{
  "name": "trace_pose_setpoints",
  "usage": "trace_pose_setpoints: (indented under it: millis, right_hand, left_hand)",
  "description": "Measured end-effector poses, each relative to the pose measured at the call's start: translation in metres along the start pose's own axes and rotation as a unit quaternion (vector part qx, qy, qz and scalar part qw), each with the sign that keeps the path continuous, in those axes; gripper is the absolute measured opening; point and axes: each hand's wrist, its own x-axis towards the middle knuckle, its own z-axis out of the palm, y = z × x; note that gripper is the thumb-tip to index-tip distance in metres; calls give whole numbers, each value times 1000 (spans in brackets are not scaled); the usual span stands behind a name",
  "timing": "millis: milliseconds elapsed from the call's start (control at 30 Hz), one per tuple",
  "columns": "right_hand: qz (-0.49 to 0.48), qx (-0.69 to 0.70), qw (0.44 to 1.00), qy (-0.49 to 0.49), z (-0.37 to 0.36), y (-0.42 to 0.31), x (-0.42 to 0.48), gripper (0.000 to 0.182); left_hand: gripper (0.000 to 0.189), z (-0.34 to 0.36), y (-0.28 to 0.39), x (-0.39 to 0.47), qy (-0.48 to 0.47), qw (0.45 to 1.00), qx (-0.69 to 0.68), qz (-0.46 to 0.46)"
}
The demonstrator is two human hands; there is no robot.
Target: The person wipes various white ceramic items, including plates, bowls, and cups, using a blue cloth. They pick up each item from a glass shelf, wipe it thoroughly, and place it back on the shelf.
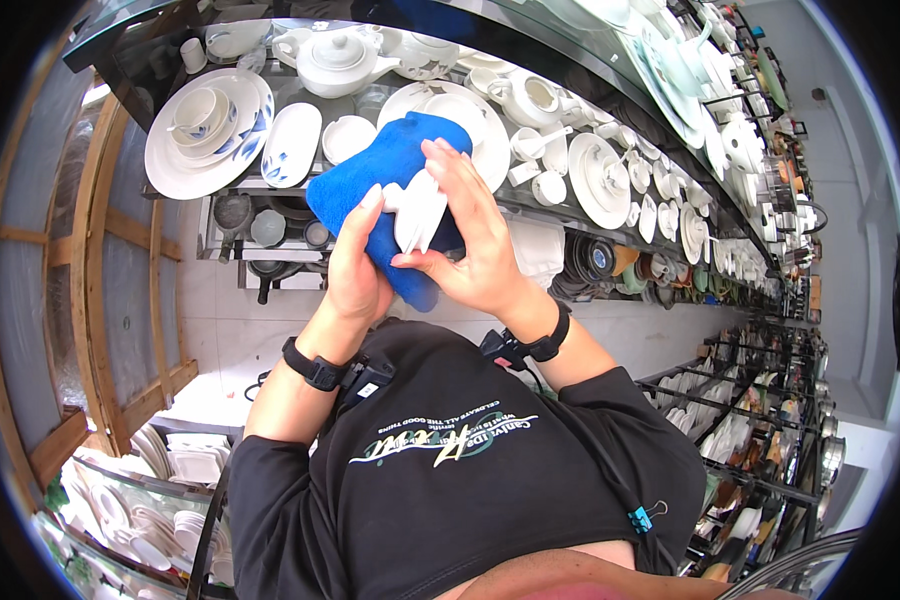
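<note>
In front of my chest, both hands are around a blue cloth [360, 180] and a small white ceramic piece [421, 210] with a rounded knob-like end. My left hand [354, 262] grips the cloth from the left, its thumb up beside the knob-like end. My right hand [480, 232] holds the ceramic piece between its thumb, at the lower tip, and its fingers along the upper right. The cloth lies behind and under the piece, and hides part of it along with some of my left fingers. Exactly what kind of ware it is, I cannot tell.
A glass shelf beyond my hands bears a white teapot [337, 64], blue-patterned plates with a bowl [195, 109], an oblong dish [291, 145] and a large round plate [495, 150]. Dark pans [232, 214] sit lower. Wooden framing [94, 262] stands left; crowded racks [742, 405] stand right.
</note>
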Motion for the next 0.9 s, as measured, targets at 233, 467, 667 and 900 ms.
trace_pose_setpoints:
  millis: [233, 467, 667, 900]
  right_hand:
    - [-88, -59, 994, -18, -16, 13, 4, 70]
    - [-70, -160, 983, -61, -33, 2, 15, 67]
    - [-96, -324, 919, -204, -44, -1, 15, 72]
    - [-71, -258, 946, -184, -39, 9, 4, 74]
  left_hand:
    - [55, 1, 1, -2, -45, 992, 115, -29]
    - [55, 0, 3, -5, -68, 951, 301, 30]
    - [35, -4, 13, -1, -35, 832, 534, 145]
    - [29, -5, 20, 12, -23, 848, 514, 132]
